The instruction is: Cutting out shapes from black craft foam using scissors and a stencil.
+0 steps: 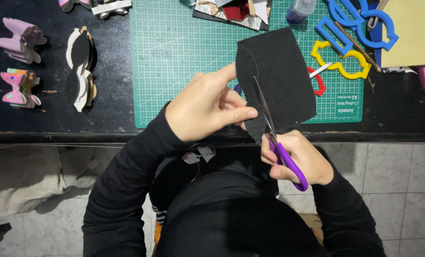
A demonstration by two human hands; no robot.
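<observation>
My left hand pinches the black sheet; right hand grips purple scissors, blades partway up; I judge most of the cut remains.

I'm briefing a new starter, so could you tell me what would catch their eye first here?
The black sheet at centre, pinched by the left hand while purple scissors in the right hand cut into it. Behind lies the green mat, with blue templates and a yellow template at its right end. Pink bows sit far left.
</observation>
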